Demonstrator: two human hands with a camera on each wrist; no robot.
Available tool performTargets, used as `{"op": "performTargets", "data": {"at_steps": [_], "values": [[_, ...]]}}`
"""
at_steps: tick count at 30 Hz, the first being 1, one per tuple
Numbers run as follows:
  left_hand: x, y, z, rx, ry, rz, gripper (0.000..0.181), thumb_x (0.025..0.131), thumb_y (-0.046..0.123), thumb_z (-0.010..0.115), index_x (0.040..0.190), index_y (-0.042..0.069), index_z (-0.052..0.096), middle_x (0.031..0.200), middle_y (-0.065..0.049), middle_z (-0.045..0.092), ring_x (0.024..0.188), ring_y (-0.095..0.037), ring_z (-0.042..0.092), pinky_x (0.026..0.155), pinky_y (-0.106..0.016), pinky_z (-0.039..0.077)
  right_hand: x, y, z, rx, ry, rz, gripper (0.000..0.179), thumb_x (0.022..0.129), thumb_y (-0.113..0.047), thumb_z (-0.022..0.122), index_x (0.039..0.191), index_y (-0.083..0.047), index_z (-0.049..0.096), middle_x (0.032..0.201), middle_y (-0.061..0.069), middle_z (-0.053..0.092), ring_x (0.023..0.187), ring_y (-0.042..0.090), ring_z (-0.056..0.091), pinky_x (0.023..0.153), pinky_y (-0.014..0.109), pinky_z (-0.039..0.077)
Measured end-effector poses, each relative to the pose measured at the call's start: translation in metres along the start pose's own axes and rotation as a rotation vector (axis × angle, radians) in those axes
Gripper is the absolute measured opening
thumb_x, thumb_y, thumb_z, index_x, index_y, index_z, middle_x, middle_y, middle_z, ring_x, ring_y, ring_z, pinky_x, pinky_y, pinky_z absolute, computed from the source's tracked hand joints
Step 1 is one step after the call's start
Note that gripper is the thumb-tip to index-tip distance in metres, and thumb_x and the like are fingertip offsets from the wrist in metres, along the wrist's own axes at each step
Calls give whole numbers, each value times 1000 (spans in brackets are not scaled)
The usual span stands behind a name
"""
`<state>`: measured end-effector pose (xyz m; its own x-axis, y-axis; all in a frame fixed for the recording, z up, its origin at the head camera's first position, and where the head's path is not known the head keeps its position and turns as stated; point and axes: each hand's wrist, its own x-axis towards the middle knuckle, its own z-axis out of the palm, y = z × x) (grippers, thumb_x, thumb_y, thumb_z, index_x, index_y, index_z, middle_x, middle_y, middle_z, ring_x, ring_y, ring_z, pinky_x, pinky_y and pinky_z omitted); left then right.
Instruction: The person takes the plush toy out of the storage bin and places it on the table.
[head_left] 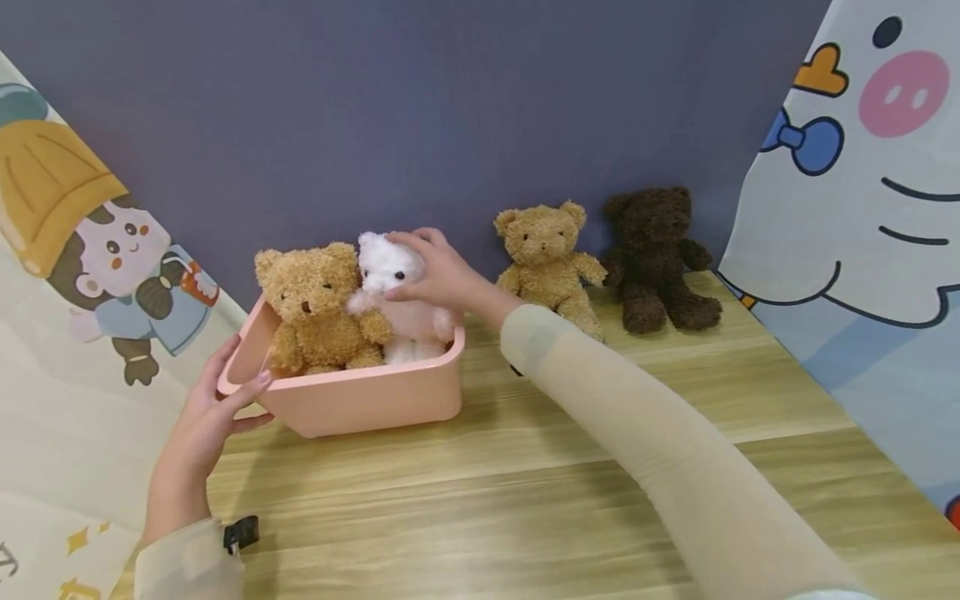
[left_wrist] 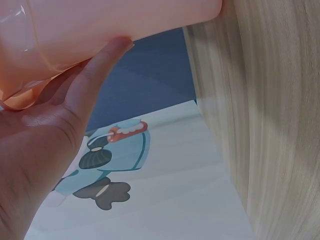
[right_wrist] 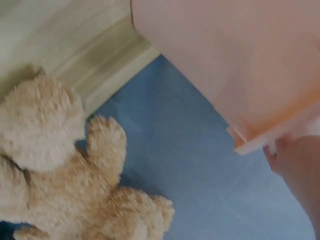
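Note:
A pink plastic bin [head_left: 367, 400] stands at the back left of the table. Inside it, a golden-brown teddy bear [head_left: 318, 312] sits upright on the left, and a white bear [head_left: 390, 258] with a pale pink body sits against it on the right. My left hand [head_left: 206, 412] grips the bin's left end, thumb over the rim; the left wrist view shows that hand [left_wrist: 60, 115] against the outer wall. My right hand [head_left: 442, 271] holds the white bear's head, thumb by its face. In the right wrist view the bin wall hides most of the white bear.
On the wood-grain table [head_left: 465, 508], a light-brown bear [head_left: 547, 258] and a dark-brown bear [head_left: 652, 258] sit to the bin's right. A dark blue-grey backdrop [head_left: 480, 108] rises behind them. Cartoon-printed sheets [head_left: 900, 242] flank both sides. A small black clip [head_left: 242, 532] lies by the left sleeve.

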<state>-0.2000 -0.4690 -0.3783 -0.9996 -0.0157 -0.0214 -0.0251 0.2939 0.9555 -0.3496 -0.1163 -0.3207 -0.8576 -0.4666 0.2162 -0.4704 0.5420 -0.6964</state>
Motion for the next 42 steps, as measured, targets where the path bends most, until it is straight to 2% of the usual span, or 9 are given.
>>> {"op": "performTargets", "data": {"at_steps": [5, 9, 18, 23, 27, 34, 38, 42], "values": [[1, 4, 0, 9, 7, -4, 92, 108, 28, 63, 174, 27, -1, 174, -35, 5, 99, 11, 65, 72, -28, 68, -4, 7, 11, -44, 70, -58, 89, 91, -53, 82, 166, -44, 34, 173, 10, 27, 155, 35, 40, 126, 54, 43], [3, 9, -2, 8, 7, 1, 91, 108, 29, 63, 174, 27, 0, 175, -34, 5, 99, 11, 66, 73, -29, 68, -5, 8, 13, -91, 108, -84, 87, 91, -56, 80, 165, -45, 35, 173, 8, 28, 156, 37, 38, 124, 57, 45], [3, 10, -7, -4, 2, 4, 91, 108, 27, 63, 174, 27, -1, 176, -32, 3, 100, 12, 64, 74, -31, 68, -1, 0, 13, -145, 82, -77, 86, 91, -58, 80, 164, -46, 35, 174, 10, 25, 156, 37, 38, 123, 58, 45], [2, 9, -8, -17, 2, 10, 91, 108, 28, 63, 174, 26, -1, 175, -33, 4, 100, 10, 66, 74, -31, 68, 0, -3, 14, -208, 77, -85, 88, 91, -60, 79, 165, -44, 34, 175, 11, 21, 151, 40, 44, 118, 58, 50], [2, 8, -7, -4, 5, 5, 91, 108, 28, 62, 174, 26, -1, 175, -33, 4, 99, 11, 65, 74, -30, 68, 0, -4, 13, -235, 66, -75, 88, 92, -59, 79, 165, -43, 32, 173, 13, 24, 146, 40, 50, 117, 58, 50], [1, 5, -7, 14, 2, -13, 93, 108, 29, 64, 173, 28, -1, 175, -33, 3, 100, 13, 63, 75, -31, 68, -2, -3, 16, -148, 89, -59, 76, 93, -42, 83, 159, -39, 45, 160, 8, 40, 128, 26, 60, 107, 43, 58], [-2, 3, -6, 30, -12, -33, 95, 108, 29, 64, 173, 26, -4, 175, -34, 2, 101, 15, 60, 77, -33, 68, -4, -6, 14, -119, 104, -57, 73, 92, -40, 85, 156, -39, 50, 157, 5, 44, 131, 23, 58, 110, 41, 56], [-2, 3, -3, 34, -25, -41, 95, 107, 31, 65, 173, 28, -4, 175, -34, 2, 101, 14, 60, 80, -34, 68, -9, -13, 6, -107, 172, -93, 70, 90, -36, 88, 152, -37, 55, 154, 3, 48, 133, 24, 57, 111, 43, 55]]}}
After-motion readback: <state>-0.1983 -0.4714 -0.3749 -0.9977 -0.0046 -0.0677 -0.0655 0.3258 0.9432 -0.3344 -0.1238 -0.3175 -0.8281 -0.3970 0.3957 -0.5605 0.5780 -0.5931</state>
